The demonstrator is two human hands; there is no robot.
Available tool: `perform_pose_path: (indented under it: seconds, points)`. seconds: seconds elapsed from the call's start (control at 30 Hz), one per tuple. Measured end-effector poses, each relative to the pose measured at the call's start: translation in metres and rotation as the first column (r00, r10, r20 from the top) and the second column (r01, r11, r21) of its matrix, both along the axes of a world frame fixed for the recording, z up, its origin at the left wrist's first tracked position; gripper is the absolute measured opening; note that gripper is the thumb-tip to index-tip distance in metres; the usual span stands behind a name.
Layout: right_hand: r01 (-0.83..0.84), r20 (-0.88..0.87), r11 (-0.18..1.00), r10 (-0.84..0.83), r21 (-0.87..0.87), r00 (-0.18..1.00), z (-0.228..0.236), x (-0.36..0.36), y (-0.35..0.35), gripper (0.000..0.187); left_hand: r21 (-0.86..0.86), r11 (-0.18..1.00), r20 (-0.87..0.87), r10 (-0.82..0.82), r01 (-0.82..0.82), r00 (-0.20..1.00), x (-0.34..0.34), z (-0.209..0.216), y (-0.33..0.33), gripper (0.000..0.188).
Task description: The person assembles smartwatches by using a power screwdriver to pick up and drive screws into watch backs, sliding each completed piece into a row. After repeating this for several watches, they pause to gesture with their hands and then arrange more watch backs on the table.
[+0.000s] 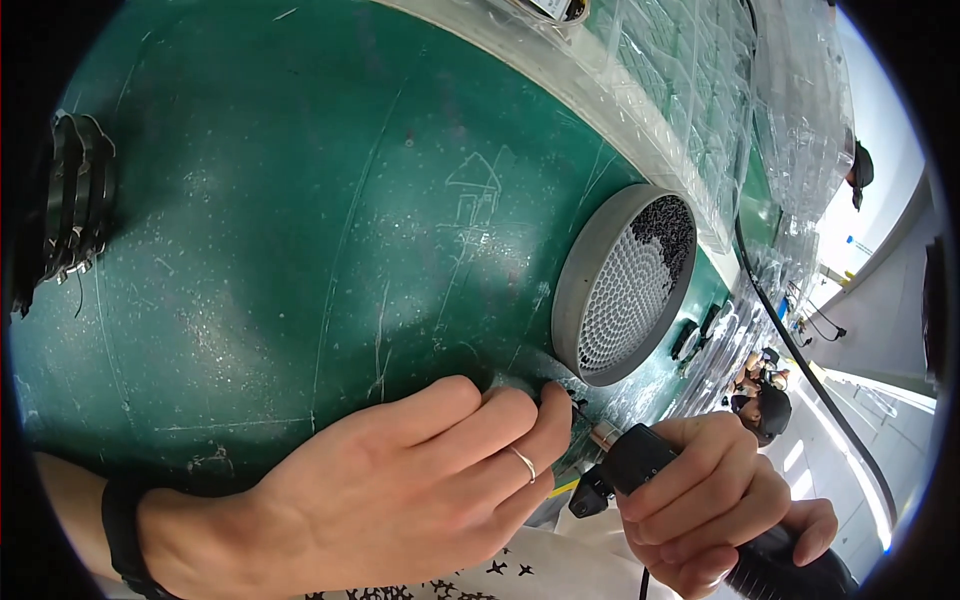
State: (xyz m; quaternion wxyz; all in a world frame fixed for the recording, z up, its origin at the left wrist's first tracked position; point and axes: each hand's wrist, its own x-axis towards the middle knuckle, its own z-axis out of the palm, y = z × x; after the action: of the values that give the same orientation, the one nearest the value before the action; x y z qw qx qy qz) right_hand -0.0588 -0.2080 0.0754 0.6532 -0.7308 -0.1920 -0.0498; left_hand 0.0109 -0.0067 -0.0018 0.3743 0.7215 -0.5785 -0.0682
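Head view: right hand [705, 500] wraps a black, metal-tipped handheld tool [646, 460] by the green worktop's [250, 150] near edge, probably stiff and hefty, best held around its thick body; whether the curled left hand [430, 460] holds anything, I cannot tell.

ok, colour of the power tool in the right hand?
Mostly black power tool, with a metallic nose; head view.

This looks like a factory assembly workshop: a scratched green desk [250, 200] carries a round perforated dish [580, 270] of tiny dark pieces [668, 228], clear plastic trays [660, 75] line its far edge, and people in dark caps [768, 412] sit farther along, near a black handheld tool [643, 460].
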Motion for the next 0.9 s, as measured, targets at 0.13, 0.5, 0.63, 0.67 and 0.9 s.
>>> perform_pose_path:
  seconds: [0.13,0.5,0.63,0.67,0.9]
  points:
    - [0.047,0.074,0.999,-0.048,0.012,0.996,-0.009,-0.001,0.007,0.059,0.024,1.0,0.009,-0.018,0.017,1.0,0.001,-0.001,0.003,0.031]
    - [0.125,0.265,0.99,-0.137,0.065,0.954,-0.012,0.004,0.001,0.044,0.054,0.992,0.072,-0.116,0.112,0.991,0.004,0.009,0.002,0.048]
    - [0.29,0.182,0.945,-0.315,0.148,0.932,-0.014,-0.004,0.006,0.045,0.112,0.985,0.095,-0.139,0.128,0.986,0.006,0.021,0.008,0.048]
    - [0.335,0.138,0.924,-0.362,0.182,0.922,-0.012,-0.009,0.004,0.047,0.128,0.981,0.092,-0.156,0.143,0.983,0.006,0.025,0.006,0.047]
    - [0.149,-0.328,0.906,-0.012,0.395,0.945,0.027,-0.045,-0.019,0.049,0.103,0.983,0.103,-0.164,0.153,0.981,0.001,0.019,0.009,0.049]
